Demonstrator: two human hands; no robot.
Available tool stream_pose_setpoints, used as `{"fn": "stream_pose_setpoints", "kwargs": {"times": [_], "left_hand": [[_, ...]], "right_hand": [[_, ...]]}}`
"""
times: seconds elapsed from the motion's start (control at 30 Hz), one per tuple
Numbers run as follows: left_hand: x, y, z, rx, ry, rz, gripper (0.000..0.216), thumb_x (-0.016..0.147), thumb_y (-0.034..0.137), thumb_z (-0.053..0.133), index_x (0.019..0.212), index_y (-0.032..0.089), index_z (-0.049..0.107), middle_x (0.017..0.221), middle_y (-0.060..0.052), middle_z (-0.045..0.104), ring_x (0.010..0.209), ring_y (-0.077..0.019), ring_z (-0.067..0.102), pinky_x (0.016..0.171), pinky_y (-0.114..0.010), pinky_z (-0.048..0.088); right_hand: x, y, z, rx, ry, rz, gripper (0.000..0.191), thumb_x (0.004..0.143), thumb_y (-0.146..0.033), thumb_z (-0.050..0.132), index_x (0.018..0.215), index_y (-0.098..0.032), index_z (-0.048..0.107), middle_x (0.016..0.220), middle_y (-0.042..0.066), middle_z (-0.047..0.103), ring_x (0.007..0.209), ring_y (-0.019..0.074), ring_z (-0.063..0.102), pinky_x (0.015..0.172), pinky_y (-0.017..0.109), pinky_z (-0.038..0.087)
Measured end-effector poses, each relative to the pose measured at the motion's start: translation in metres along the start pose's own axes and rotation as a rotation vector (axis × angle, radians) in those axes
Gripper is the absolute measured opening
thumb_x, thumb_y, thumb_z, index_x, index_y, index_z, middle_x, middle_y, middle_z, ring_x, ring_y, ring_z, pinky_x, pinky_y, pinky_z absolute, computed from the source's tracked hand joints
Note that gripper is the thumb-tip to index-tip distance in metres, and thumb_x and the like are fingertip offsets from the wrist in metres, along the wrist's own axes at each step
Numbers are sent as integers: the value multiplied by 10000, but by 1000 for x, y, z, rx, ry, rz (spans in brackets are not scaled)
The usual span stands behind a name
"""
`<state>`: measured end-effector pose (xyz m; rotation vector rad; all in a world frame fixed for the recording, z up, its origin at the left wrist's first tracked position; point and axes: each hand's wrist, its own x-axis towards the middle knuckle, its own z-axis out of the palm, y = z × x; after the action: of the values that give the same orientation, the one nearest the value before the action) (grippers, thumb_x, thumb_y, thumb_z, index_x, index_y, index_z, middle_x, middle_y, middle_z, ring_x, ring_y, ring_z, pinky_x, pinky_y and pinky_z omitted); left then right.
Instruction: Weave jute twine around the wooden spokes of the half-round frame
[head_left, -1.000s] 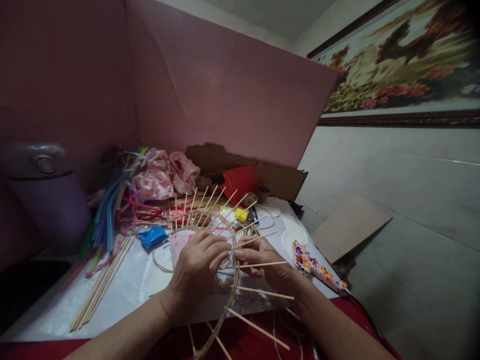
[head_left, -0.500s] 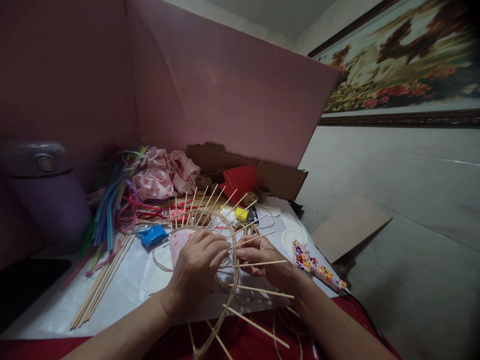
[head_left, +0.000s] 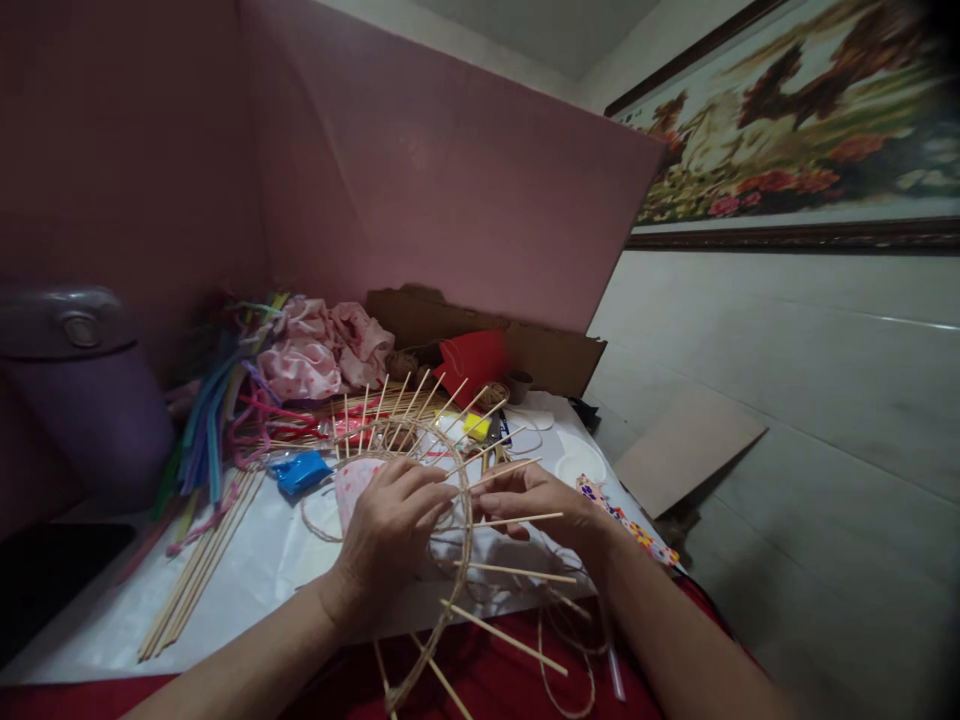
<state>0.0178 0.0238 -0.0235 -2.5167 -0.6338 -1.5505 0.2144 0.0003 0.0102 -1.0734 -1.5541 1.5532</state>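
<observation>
A ring wound with brown twine [head_left: 466, 545] stands over the table edge, with several thin wooden sticks [head_left: 517, 573] fanning outward from it. My left hand [head_left: 394, 515] is closed on the ring's right side from within, its fingertips against the wrapped rim. From outside, my right hand [head_left: 536, 495] pinches twine at the same stretch of rim, between two sticks; its fingertips are partly hidden. Loose twine [head_left: 566, 712] trails below my right hand in loops. Behind my left hand lies a piece of pink dotted cloth [head_left: 352, 490].
A blue packet [head_left: 300, 472], long sticks [head_left: 202, 565], and coloured pipe cleaners [head_left: 214, 430] lie left. Pink fabric [head_left: 304, 365], red paper [head_left: 472, 360], a yellow block [head_left: 477, 427] and scissors [head_left: 493, 445] are behind. A flower-patterned glue gun [head_left: 630, 525] lies right, beside a white disc [head_left: 581, 462].
My right hand has turned slightly at the rim, and more loose twine shows beneath it. My left hand keeps its hold. The whole view has shifted a little.
</observation>
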Motion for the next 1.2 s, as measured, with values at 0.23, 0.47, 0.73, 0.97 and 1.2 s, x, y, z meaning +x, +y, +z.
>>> {"fn": "stream_pose_setpoints", "kwargs": {"times": [0.23, 0.47, 0.73, 0.97, 1.2], "left_hand": [[-3, -5, 2, -35, -23, -12, 132, 840, 133, 512, 878, 179, 630, 869, -52, 675, 831, -183, 581, 723, -350, 468], [-3, -12, 4, -53, -29, 23, 122, 831, 137, 530, 892, 188, 624, 885, -53, 672, 834, -186, 574, 731, -354, 461], [-1, -12, 5, -65, 1, 39, 105, 838, 167, 526, 853, 180, 629, 855, -46, 673, 812, -183, 578, 706, -334, 458], [-2, -12, 3, -58, -13, 42, 104, 839, 167, 527, 853, 173, 630, 865, -48, 675, 830, -184, 576, 726, -334, 454], [-1, -11, 4, -65, 0, 34, 110, 834, 160, 530, 846, 182, 637, 845, -40, 681, 790, -173, 583, 689, -314, 456]], "right_hand": [[-40, -25, -68, -449, 529, 19, 198, 730, -338, 568, 672, -150, 586, 662, 34, 600, 496, 88, 449, 418, 206, 311], [-96, -1, -120, -785, 654, 253, 189, 542, -171, 629, 726, -142, 658, 707, 39, 630, 673, 175, 555, 609, 280, 410], [-95, 32, -113, -941, 594, 273, 250, 540, -191, 619, 788, -158, 637, 743, 2, 594, 692, 155, 523, 591, 235, 369], [-92, 48, -118, -998, 669, 210, 240, 526, -190, 621, 748, -176, 534, 731, -9, 542, 672, 149, 480, 582, 235, 347], [-95, 48, -118, -965, 675, 103, 257, 503, -132, 597, 729, -190, 490, 819, -3, 507, 780, 159, 469, 710, 253, 366]]}}
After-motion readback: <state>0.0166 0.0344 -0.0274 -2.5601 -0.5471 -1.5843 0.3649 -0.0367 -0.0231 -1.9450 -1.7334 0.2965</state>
